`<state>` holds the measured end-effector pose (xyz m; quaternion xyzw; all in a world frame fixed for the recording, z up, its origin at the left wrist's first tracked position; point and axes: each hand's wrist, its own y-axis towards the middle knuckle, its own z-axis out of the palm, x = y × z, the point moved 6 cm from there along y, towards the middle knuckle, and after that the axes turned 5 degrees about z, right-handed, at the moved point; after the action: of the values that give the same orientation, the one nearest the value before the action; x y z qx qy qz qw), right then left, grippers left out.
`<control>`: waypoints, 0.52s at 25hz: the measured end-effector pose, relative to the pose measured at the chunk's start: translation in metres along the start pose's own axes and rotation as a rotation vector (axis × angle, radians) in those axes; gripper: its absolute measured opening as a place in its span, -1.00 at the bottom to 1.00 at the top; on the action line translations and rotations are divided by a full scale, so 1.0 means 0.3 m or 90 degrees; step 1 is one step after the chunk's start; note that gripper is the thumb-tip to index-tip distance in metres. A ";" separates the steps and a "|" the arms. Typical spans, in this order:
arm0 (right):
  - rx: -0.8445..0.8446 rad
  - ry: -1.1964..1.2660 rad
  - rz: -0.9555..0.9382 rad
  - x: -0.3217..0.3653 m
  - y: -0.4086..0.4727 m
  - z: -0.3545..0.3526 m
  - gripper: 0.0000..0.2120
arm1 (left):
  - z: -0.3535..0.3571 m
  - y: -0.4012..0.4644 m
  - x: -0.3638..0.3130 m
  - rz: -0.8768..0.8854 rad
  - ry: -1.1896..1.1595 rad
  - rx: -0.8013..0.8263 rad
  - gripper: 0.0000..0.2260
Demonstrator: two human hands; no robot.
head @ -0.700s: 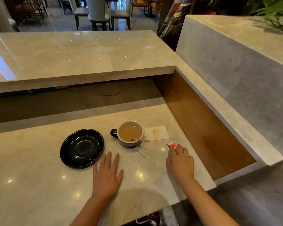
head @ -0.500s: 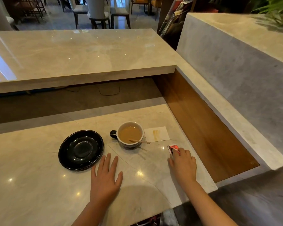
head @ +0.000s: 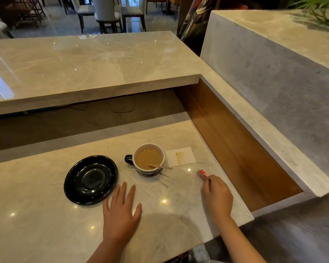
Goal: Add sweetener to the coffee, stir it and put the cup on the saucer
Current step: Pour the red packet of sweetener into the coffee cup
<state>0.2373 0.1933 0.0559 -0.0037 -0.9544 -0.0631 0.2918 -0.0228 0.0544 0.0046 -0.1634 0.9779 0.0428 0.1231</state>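
Observation:
A dark cup (head: 148, 160) of light brown coffee stands on the marble counter (head: 46, 215), its handle pointing left. A wooden stirrer (head: 160, 166) leans in it over the right rim. To its left lies an empty black saucer (head: 91, 179). My right hand (head: 217, 197) pinches the near end of a red sweetener packet (head: 203, 173), right of the cup; the packet sticks out past my fingertips. My left hand (head: 122, 213) rests flat on the counter, fingers spread, just below the saucer and the cup.
A white napkin (head: 180, 156) with a brown stain lies right of the cup. A raised marble ledge (head: 95, 65) runs across the back. A wooden side panel (head: 234, 143) and a grey stone wall (head: 277, 88) close the right side. The counter edge is near my arms.
My right hand has closed on the sweetener packet and tipped it up on its end. The left hand stays flat in the same spot.

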 end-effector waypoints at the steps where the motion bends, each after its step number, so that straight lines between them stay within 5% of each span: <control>1: -0.009 0.047 0.024 -0.003 -0.002 -0.016 -0.93 | 0.001 0.001 0.000 0.000 0.004 0.003 -0.44; 4: 0.021 0.312 0.140 0.024 0.002 -0.060 -0.92 | 0.001 0.002 0.003 0.003 0.006 -0.001 -0.44; 7: 0.162 0.658 0.303 0.089 0.005 -0.034 -0.85 | 0.000 0.002 0.002 0.003 0.013 -0.001 -0.43; 13: 0.264 0.808 0.345 0.218 0.036 -0.017 -0.87 | 0.011 0.006 0.008 -0.008 0.027 0.008 -0.43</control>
<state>0.1864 0.2014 0.0977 -0.1474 -0.5585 0.2037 0.7905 -0.0250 0.0558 0.0010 -0.1694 0.9795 0.0326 0.1039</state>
